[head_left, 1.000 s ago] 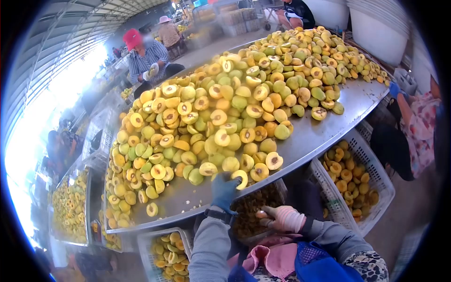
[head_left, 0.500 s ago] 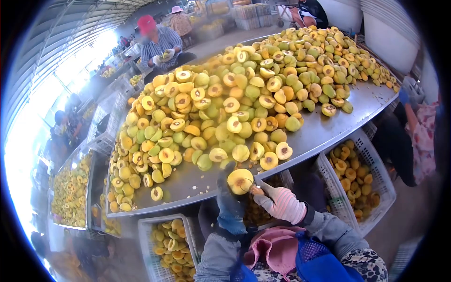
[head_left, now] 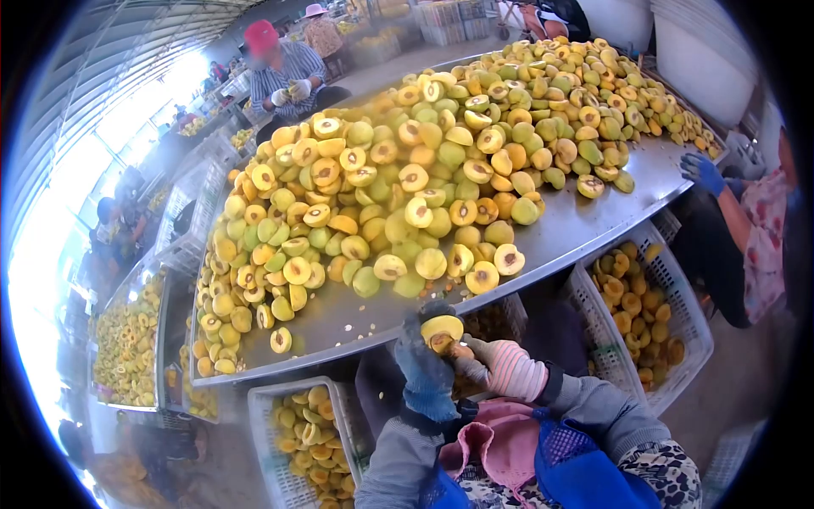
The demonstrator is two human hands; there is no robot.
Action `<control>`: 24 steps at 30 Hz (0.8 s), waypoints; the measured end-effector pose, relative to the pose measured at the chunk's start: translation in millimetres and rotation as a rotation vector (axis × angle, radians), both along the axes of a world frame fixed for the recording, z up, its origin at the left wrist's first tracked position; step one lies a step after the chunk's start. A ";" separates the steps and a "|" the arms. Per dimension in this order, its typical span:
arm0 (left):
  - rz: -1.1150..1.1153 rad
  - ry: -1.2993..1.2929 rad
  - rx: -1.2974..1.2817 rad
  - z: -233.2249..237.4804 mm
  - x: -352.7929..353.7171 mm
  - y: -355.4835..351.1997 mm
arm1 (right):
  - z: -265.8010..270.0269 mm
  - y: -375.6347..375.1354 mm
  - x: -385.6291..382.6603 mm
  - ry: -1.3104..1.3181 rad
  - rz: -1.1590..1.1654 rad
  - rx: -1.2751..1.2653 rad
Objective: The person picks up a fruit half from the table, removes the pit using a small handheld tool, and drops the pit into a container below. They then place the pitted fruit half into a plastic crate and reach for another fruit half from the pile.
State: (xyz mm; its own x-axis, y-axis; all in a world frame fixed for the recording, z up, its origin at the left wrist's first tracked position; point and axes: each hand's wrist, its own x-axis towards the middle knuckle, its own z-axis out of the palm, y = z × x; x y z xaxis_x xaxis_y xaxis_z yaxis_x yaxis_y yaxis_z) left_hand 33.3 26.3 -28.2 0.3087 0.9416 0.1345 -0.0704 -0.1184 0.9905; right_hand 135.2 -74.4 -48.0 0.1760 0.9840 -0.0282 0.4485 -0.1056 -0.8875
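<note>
My left hand point(head_left: 426, 373), in a blue and dark glove, is closed around a halved yellow fruit point(head_left: 442, 331) just past the table's near edge. In a striped white and pink glove, my right hand point(head_left: 509, 366) is closed on a small tool point(head_left: 460, 350) whose end touches the fruit's cut face; the tool is mostly hidden by my fingers. Beyond both hands, many halved and whole yellow-green fruits point(head_left: 398, 195) lie heaped on the metal table point(head_left: 593, 229). Several fruits show brown centres.
Crates of fruit halves stand below the table at left point(head_left: 261, 424) and right point(head_left: 697, 356). A co-worker in a striped shirt point(head_left: 298, 68) sits across the table. Another person's blue-gloved hand point(head_left: 704, 173) is at the right edge. White tubs point(head_left: 704, 64) stand behind.
The fruit in my left hand has tilted, and both hands are slightly closer together. The co-worker's blue-gloved hand at right has moved out over the table's edge.
</note>
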 end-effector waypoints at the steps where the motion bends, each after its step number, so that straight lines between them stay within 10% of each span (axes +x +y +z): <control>1: -0.060 -0.023 -0.013 0.2 -2.2 0.0 | -0.6 -1.4 1.0 -0.030 0.016 -0.014; 6: -0.393 -0.601 -0.799 -0.4 -11.1 2.0 | 9.7 -7.6 -5.2 0.972 0.157 -0.358; 12: 0.154 -0.497 -0.555 -8.3 -111.9 25.2 | -13.0 -15.3 -3.8 0.824 0.389 -0.458; 14: 0.171 0.247 0.070 -62.3 -211.2 70.6 | -17.9 -20.0 1.3 0.740 0.317 -0.420; 15: 0.539 0.673 0.351 -97.6 -240.9 83.8 | -24.9 -22.4 4.5 0.693 0.281 -0.389; 24: -0.323 1.213 0.641 -45.5 6.5 130.6 | -44.2 -14.2 6.3 0.651 0.101 -0.388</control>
